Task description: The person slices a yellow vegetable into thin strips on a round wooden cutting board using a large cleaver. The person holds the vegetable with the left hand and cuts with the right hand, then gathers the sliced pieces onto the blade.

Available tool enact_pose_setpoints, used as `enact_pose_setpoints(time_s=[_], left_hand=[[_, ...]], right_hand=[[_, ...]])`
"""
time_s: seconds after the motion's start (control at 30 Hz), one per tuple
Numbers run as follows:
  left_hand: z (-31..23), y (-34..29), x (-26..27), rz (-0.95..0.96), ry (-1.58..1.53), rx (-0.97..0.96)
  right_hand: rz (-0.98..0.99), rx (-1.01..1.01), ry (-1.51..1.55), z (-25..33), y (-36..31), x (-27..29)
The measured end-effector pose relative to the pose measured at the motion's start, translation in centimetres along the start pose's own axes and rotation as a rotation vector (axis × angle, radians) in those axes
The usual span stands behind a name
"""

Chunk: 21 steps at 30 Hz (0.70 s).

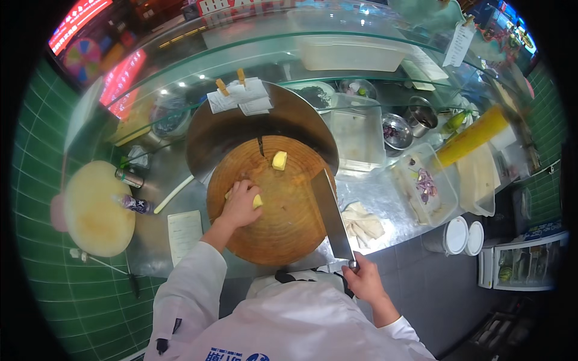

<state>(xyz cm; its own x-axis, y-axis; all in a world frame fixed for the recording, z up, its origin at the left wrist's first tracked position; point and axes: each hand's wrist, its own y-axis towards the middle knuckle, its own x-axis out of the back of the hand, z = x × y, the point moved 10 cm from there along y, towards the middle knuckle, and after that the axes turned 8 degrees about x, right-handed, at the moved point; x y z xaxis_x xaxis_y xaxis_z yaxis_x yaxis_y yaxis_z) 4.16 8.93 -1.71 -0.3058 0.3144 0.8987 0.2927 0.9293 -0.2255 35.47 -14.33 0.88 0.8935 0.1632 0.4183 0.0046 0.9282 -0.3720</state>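
Note:
A thick round wooden chopping block (283, 237) lies in front of me. My left hand (239, 206) is on its left part, fingers curled over a pale yellow chunk (257, 201), whose end sticks out at the right of the fingers. A second yellow chunk (279, 160) lies apart, near the far edge of the block. My right hand (365, 279) is closed round the handle of a broad cleaver (335, 219) at the lower right. The blade points away from me, its upper part over the block's right edge.
A curved metal guard (211, 141) stands behind the block. To the right are a cloth (361, 224), a clear tub (421, 204) with purple pieces and a steel bowl (397, 132). On the left are a white stick (173, 194), a bottle (137, 204) and a paper sheet (185, 234).

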Motion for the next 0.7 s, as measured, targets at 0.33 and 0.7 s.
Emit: enact_pose_setpoints(time_s=[0.33,0.7], left_hand=[[-10.8,-7.1,-1.0,0.224,-1.330,0.228],[2.3,-12.4,3.3,-0.425,-1.745,0.458]], right_hand=[[-0.052,0.539,-0.383,10.5,0.7,-2.4],[-0.552,0.345,-0.329,-2.9,8.2,4.6]])
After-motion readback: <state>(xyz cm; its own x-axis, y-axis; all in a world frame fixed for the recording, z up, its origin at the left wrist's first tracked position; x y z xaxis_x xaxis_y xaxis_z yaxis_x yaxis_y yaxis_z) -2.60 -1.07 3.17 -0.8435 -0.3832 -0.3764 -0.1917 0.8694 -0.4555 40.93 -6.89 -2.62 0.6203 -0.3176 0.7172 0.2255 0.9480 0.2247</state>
